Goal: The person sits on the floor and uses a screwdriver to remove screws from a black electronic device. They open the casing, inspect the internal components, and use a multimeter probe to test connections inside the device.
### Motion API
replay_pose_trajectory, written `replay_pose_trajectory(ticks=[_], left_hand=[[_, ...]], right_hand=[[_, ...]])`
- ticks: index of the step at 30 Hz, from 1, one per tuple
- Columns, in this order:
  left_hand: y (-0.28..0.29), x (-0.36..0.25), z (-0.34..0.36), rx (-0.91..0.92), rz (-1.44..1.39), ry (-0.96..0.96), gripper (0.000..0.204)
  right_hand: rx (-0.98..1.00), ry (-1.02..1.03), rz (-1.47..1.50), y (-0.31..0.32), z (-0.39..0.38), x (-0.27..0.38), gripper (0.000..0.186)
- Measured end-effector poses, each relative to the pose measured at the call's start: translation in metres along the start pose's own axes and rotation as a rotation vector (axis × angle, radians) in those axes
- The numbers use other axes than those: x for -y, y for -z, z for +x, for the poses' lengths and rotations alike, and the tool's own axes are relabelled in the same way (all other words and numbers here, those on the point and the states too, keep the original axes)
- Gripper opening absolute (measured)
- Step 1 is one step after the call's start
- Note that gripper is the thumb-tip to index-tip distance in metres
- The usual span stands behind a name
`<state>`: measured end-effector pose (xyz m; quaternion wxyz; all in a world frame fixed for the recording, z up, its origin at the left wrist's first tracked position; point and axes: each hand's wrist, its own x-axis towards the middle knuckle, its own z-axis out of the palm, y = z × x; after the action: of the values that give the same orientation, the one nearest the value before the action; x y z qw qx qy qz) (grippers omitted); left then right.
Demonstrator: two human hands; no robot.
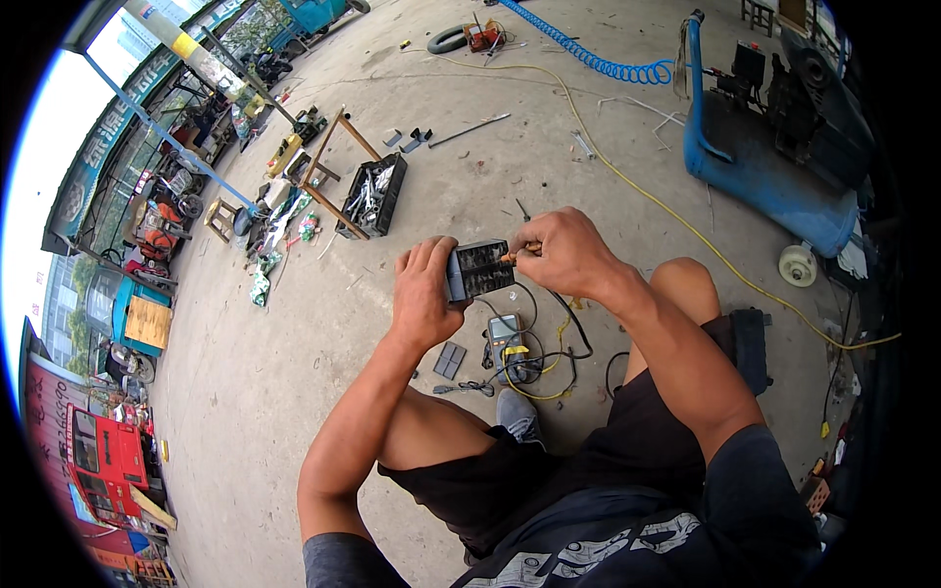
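Note:
My left hand (425, 289) is wrapped round a boxy grey block (478, 269), which looks like a small battery with a dark, grimy face tilted toward my right hand. At that face, the closed fingers of my right hand (569, 252) pinch a small orange-brown piece (509, 258); its kind is hidden by the fingers. A thin dark rod (523, 208) shows just beyond the right hand, and I cannot tell whether it is held. Below the hands, a handheld meter (507, 336) with a screen lies on the ground among black and yellow leads. Beside it lies a flat grey panel (450, 360).
A black crate of metal tools (373, 194) stands ahead to the left beside a wooden frame (321, 167). To the right are a blue compressor tank (765, 191) and a yellow hose (676, 207) across the concrete. A tyre (447, 39) lies far ahead.

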<state>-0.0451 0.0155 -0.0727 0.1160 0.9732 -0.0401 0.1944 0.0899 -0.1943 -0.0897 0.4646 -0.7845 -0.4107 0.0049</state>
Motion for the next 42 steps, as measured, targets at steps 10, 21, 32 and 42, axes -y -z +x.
replay_pose_trajectory(ticks=[10,21,32,42], left_hand=[[-0.003,0.001,0.000,0.005,0.007,-0.018,0.083],[-0.003,0.003,0.001,0.006,0.002,-0.024,0.082],[-0.003,0.002,0.000,0.008,0.004,-0.023,0.082],[-0.003,0.003,0.000,0.020,-0.014,0.022,0.084]], right_hand=[[0.019,0.022,-0.051,-0.001,-0.002,-0.002,0.019],[0.022,0.040,-0.074,0.001,-0.003,0.005,0.020],[-0.011,0.062,-0.050,-0.008,-0.003,-0.003,0.020],[-0.095,0.076,-0.049,-0.010,-0.005,0.000,0.017]])
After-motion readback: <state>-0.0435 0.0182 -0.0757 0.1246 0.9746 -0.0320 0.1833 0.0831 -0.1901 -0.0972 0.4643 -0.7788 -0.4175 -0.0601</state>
